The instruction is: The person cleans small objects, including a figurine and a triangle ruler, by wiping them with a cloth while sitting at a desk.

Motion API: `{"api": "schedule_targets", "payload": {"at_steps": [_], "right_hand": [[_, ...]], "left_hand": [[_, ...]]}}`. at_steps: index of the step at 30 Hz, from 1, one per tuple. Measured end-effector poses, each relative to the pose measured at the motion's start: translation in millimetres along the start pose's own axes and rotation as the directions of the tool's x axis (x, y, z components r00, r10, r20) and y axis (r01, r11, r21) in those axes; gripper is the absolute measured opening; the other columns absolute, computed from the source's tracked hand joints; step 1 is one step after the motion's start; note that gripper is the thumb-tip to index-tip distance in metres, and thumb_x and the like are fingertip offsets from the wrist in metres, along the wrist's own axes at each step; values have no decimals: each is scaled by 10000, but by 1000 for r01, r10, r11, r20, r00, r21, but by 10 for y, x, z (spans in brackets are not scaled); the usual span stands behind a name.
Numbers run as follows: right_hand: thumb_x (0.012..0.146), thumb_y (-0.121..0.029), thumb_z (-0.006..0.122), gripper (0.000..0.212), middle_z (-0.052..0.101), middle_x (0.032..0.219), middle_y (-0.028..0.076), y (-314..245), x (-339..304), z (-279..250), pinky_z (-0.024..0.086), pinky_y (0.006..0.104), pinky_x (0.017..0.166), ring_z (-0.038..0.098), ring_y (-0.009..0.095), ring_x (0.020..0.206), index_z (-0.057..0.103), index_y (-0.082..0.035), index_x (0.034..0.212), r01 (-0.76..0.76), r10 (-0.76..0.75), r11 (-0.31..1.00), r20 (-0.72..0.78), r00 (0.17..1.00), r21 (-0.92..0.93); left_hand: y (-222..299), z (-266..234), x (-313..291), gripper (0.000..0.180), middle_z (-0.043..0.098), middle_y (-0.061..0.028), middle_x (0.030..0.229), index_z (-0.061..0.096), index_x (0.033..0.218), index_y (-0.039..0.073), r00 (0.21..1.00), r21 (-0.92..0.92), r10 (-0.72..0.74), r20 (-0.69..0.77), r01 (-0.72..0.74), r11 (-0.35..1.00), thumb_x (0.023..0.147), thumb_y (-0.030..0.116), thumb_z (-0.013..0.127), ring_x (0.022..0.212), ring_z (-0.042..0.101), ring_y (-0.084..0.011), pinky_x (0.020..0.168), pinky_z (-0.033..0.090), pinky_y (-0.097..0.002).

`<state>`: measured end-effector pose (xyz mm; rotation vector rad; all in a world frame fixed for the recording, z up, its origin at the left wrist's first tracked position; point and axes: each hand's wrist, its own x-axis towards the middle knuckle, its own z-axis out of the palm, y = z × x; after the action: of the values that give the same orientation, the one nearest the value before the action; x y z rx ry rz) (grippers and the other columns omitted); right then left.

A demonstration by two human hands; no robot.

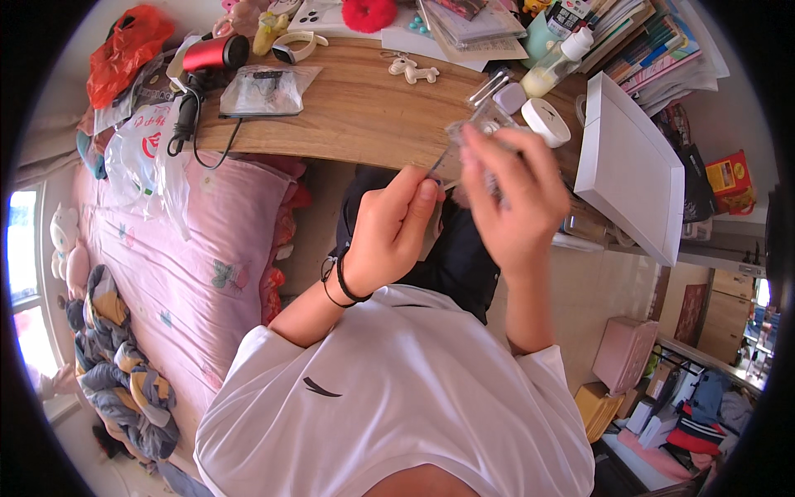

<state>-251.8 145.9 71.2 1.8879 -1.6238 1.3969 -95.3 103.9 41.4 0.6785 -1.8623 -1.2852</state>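
Note:
Above my lap, at the desk's front edge, my left hand (395, 217) is closed in a pinch on a thin dark strand (436, 166). Whether it is a cord or a stick I cannot make out. My right hand (515, 186) is raised just to the right, its fingers bent and smeared by motion. The strand runs up toward those fingertips, and the blur hides whether they grip it. Something clear and crinkled, like plastic (454, 130), shows by the right fingertips. A black band (344, 282) circles my left wrist.
On the wooden desk (348, 108) lie a white dog-shaped charm (413, 70), a round white case (546, 123), a pump bottle (559, 62) and a clear pouch (263, 91). A white box lid (631, 166) leans at the right. A pink bed (195, 273) stands left.

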Motion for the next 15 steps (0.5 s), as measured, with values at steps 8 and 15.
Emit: {"api": "schedule_targets", "payload": {"at_steps": [8, 15], "right_hand": [[744, 6, 758, 290, 612, 904, 61, -40, -28, -39, 469, 311, 569, 580, 177, 678, 722, -72, 1022, 31, -42, 997, 149, 988, 73], [739, 18, 734, 335, 592, 893, 66, 118, 63, -203, 480, 319, 572, 589, 200, 694, 692, -67, 1060, -42, 46, 997, 51, 998, -67]], "left_hand": [[-1, -23, 1, 182, 562, -115, 624, 546, 893, -12, 998, -56, -46, 49, 49, 997, 1010, 114, 486, 521, 561, -202, 525, 439, -288], [30, -16, -28, 176, 532, -150, 642, 525, 873, -17, 999, -23, 8, 40, -7, 1000, 1000, 103, 500, 519, 534, -245, 513, 407, -322]]}}
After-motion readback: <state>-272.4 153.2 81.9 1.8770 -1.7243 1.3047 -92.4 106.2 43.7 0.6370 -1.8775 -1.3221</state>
